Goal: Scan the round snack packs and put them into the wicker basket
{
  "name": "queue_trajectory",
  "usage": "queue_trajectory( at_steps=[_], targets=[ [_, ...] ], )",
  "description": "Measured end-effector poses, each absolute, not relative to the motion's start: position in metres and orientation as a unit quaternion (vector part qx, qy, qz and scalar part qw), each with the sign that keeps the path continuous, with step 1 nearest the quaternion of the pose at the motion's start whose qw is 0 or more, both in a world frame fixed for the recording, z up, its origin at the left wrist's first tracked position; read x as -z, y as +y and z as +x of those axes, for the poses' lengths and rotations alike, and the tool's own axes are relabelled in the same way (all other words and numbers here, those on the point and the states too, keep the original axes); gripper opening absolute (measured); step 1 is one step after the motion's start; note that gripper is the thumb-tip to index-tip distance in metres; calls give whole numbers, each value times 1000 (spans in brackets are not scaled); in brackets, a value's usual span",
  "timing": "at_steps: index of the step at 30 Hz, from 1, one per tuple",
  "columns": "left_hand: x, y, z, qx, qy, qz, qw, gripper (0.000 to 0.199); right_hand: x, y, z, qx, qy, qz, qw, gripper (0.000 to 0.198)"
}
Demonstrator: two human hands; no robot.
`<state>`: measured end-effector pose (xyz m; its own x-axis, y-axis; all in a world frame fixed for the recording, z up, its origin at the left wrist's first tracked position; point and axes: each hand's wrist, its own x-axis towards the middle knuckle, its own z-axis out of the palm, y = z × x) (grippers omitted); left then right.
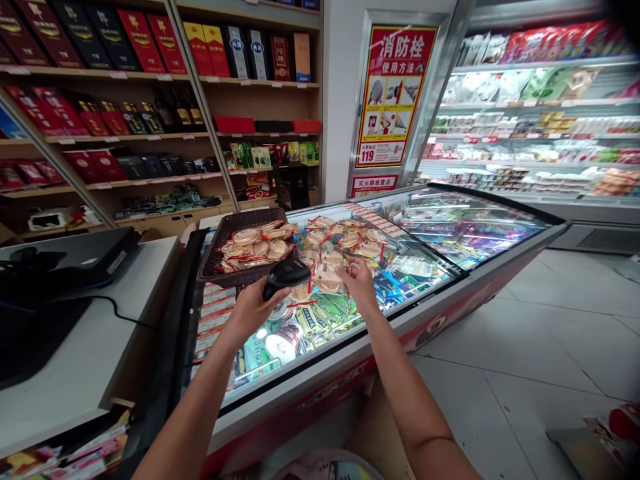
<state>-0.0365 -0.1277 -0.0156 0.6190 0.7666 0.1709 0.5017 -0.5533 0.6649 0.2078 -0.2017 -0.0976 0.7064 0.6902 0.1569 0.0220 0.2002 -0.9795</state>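
Observation:
My left hand [254,308] is wrapped round a black handheld barcode scanner [287,273], its head angled toward the right. In my right hand [357,280] is a clear packet of round pale crackers or biscuits [329,272] with red edges, pinched by its right side just above the freezer's glass top. The scanner's head is close to this packet, at its left. More such packets [350,239] lie loose on the glass behind my hands. A dark brown woven basket [220,247] behind the scanner holds several others.
The glass-topped chest freezer [320,370] stands before me with colourful frozen packs inside. A white counter [125,320] with a black device [70,260] is at the left. Shelves of boxed goods [150,40] line the back, and a lit chiller [530,127] stands at the right.

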Motion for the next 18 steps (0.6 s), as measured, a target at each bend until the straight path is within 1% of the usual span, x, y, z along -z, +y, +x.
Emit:
queue_trajectory(
  at_steps=[2,8,13,18],
  targets=[
    [14,-129,-43,-223,365,857,287,46,88,-197,200,-260,-311,-578,708,58],
    [17,-122,-73,-206,400,861,236,47,74,-171,168,-276,-371,-572,678,53],
    [19,-114,-104,-201,451,836,238,47,75,-137,133,-291,-414,-559,657,50],
    [19,-108,-145,-259,495,792,246,50,73,-87,101,-292,-431,-559,645,47]
  ],
)
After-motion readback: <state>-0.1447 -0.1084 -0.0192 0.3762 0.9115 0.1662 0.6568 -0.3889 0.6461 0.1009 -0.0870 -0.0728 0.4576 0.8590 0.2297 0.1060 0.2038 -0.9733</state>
